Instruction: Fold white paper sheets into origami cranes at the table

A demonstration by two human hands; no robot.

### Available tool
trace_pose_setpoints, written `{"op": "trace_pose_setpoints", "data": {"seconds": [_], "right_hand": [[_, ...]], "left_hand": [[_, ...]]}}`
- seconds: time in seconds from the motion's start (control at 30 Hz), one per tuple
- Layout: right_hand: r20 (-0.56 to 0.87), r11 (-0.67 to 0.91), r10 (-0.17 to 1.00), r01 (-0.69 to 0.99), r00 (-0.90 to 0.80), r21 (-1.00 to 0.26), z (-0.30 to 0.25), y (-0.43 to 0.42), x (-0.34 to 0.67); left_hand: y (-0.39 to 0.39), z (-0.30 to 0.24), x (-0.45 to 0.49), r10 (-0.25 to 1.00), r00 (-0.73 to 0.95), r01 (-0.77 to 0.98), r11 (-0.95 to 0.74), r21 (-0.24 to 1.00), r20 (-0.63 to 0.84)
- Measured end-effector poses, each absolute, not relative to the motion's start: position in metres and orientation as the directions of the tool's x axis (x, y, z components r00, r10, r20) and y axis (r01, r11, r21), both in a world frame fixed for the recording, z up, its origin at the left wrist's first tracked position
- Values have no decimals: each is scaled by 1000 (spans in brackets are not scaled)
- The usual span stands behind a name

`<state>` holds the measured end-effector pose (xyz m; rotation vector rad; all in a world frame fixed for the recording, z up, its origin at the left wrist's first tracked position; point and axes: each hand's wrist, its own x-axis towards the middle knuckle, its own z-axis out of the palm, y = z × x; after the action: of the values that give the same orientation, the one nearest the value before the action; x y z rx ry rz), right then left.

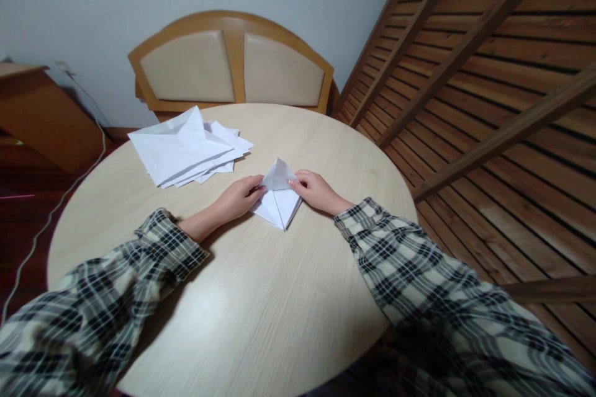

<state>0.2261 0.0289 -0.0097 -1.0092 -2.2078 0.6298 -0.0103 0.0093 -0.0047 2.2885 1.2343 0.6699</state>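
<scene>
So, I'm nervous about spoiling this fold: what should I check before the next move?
1. Left hand on the folded paper: ok, holding its left side.
2. Right hand on the paper: ok, thumb on top at its right side.
3. Paper stack apart from the folded paper: ok.
4. Sleeves off the folded paper: ok.
5. Creases pressed sharp: cannot tell.

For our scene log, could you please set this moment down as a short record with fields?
Left hand: holds left side of folded paper
Right hand: holds its right side, thumb on top
Paper pile: uneven, white, far left on table
Table: pale, rounded
Beyond table: wood-framed panel, two beige pads
Right: slatted wood
</scene>
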Motion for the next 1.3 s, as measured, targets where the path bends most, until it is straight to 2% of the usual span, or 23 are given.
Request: {"op": "trace_pose_setpoints", "data": {"seconds": [0.17,0.23,0.37,0.53,0.93,1.3], "right_hand": [[297,472,850,378,-434,-797,-9,26,225],[299,450,864,356,-404,-819,-11,27,225],[340,497,850,396,-403,-772,-12,30,227],[296,477,860,450,-415,-755,-11,29,227],[262,484,843,449,-470,-751,-8,27,224],[292,520,827,457,-480,-722,-9,27,225]], "left_hand": [[10,-6,-11,869,451,643,-476,600,205],[10,-7,-12,875,436,645,-468,604,212],[11,-9,-12,880,403,638,-466,613,251],[12,-11,-13,877,394,628,-476,616,276],[13,-10,-14,895,365,644,-441,625,256],[12,-9,-13,894,361,626,-443,642,265]]}}
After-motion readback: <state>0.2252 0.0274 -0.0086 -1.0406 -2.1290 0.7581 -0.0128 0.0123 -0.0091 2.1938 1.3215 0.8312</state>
